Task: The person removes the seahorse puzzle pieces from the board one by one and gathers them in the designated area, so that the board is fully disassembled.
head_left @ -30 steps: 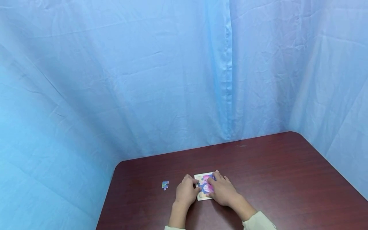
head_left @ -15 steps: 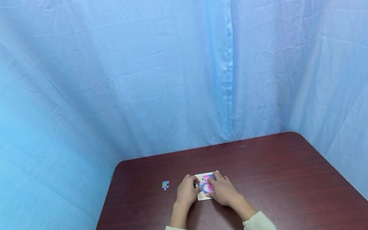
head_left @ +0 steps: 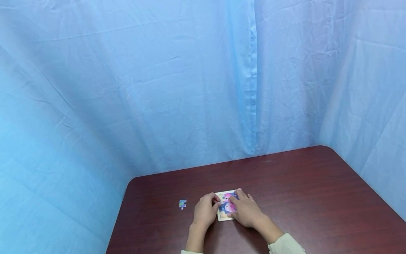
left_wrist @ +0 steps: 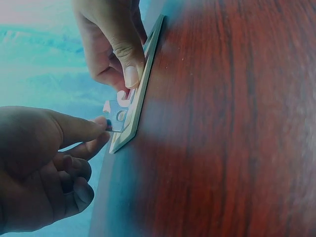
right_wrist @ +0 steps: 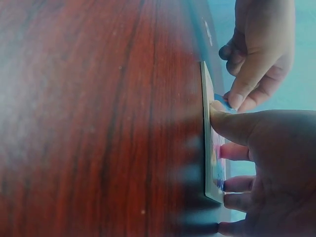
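A small square puzzle tray (head_left: 223, 218) with a pale frame lies on the table, holding pink, blue and cream jigsaw pieces. At its left side, my left hand (head_left: 204, 211) pinches a blue jigsaw piece (left_wrist: 117, 116) between thumb and fingertip. That piece stands tilted up from the tray, best seen in the left wrist view; its lower edge is close to the frame, and I cannot tell if it touches. My right hand (head_left: 247, 210) rests spread over the tray's right part, thumb and fingertips pressing on the pieces and covering some of them.
One loose blue jigsaw piece (head_left: 182, 203) with a green mark lies on the dark red-brown table (head_left: 285, 183), left of the left hand. Light blue curtains (head_left: 190, 88) hang behind the table and along its sides.
The left thumb and fingers have drawn together at the tray's left edge, and the hand has shifted slightly left. My right hand and the tray stay put.
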`<move>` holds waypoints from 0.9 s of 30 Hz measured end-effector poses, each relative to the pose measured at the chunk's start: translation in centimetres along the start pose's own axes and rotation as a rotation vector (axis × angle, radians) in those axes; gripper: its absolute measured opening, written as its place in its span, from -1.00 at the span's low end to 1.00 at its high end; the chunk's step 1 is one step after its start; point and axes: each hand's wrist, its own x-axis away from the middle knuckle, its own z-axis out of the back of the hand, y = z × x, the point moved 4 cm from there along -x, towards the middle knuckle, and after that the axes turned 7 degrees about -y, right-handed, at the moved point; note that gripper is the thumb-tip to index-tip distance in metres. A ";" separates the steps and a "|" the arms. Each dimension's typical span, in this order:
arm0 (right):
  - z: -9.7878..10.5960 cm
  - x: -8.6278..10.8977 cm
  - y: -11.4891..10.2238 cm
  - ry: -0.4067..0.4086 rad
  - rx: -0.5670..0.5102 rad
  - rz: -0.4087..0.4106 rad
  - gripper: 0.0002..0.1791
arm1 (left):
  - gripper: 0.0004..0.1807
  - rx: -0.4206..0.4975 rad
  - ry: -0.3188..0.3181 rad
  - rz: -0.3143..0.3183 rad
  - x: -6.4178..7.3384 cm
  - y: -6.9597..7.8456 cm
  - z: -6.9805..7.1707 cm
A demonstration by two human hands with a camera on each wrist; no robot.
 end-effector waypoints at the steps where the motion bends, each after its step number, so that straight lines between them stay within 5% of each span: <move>1: 0.0 0.0 0.0 -0.001 0.001 0.000 -0.40 | -0.86 0.006 -0.002 -0.001 0.0 0.0 0.0; 27: 0.3 0.0 -0.7 -0.006 -0.004 -0.041 -0.36 | -0.85 0.110 -0.033 0.046 0.7 -0.1 0.4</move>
